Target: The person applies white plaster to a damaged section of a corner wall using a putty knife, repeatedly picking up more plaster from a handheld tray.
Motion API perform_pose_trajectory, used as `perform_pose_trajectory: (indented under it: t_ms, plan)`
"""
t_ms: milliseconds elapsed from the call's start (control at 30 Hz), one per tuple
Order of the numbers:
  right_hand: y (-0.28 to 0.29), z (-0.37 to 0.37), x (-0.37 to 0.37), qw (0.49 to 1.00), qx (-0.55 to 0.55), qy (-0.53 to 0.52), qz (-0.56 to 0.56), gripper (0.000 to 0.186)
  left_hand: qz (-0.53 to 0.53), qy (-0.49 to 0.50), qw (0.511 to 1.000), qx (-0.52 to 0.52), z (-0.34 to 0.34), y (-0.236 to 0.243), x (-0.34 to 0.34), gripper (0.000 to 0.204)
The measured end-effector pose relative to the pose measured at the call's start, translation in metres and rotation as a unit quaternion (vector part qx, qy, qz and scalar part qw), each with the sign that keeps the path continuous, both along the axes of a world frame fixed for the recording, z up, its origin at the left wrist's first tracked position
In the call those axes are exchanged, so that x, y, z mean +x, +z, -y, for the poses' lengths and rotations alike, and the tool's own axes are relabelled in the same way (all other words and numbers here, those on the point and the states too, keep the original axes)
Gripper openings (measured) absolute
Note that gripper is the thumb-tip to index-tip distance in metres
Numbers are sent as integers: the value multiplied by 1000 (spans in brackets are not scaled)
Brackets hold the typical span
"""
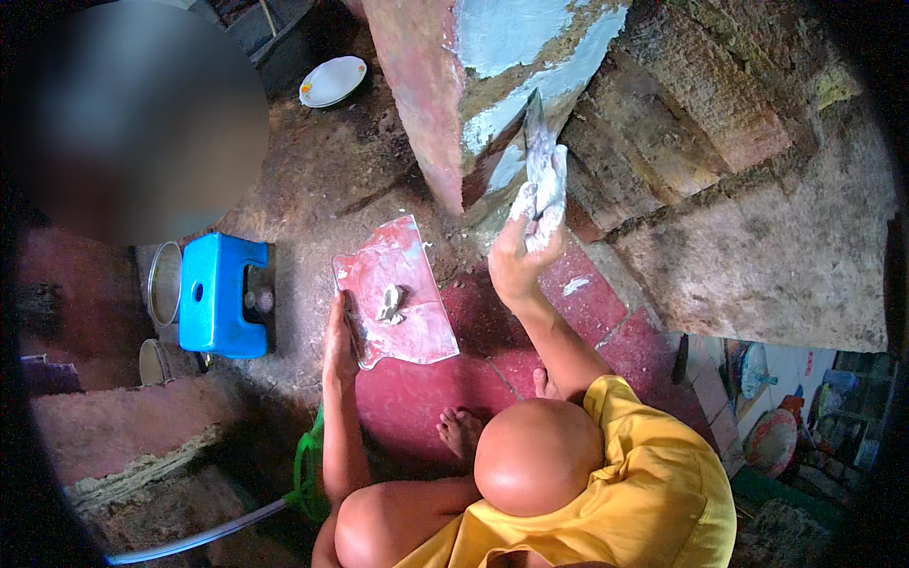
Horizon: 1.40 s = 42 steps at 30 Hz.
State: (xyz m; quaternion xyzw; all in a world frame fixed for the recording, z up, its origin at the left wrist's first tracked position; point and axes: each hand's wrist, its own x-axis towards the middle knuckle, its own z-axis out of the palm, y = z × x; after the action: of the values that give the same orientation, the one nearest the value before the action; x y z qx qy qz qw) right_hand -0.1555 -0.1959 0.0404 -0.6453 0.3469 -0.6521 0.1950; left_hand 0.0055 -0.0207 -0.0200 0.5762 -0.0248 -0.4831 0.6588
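Note:
My right hand [526,248], its fingers smeared white, grips a putty knife [540,142] whose narrow blade points up against the wall corner [507,43]. That corner carries patches of white putty with brown bare strips between them. Lower and to the left, my left hand [338,343] holds a broken piece of red tile [417,331] by its left edge; most of the fingers are hidden beneath it. On the tile sits a small lump of greyish-white putty [390,303], with thin white smears around it.
A blue plastic stool [222,293] stands at the left. Behind, a white plate [331,82] lies on the dirty floor. Stained slabs [757,227] rise at the right. Red floor tiles [407,407] and my bare foot [461,431] are below my hands, with a green plastic object [308,464] nearby.

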Motion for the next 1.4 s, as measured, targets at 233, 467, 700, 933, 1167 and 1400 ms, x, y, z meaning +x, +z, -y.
perform_pose_trajectory:
  t_ms: [233,467,700,933,1167,1400]
  plan:
    - [19,-8,26,996,-50,67,-19,35,-16,-14,1000,-23,-3,-6,6,50]
    - [13,-15,29,992,-75,95,-44,35,-25,-18,999,-14,0,4,4,50]
    - [-3,-23,37,990,-32,83,-106,33,9,-9,1000,11,-2,2,5,50]
    - [-8,-20,51,992,-91,54,-73,43,-16,-31,999,-35,-1,-2,7,49]
    - [-4,-29,59,995,-67,50,-55,37,-5,-25,999,-22,2,1,5,49]
    - [3,-37,54,992,-79,76,-67,39,-6,-22,999,-35,-1,0,4,49]
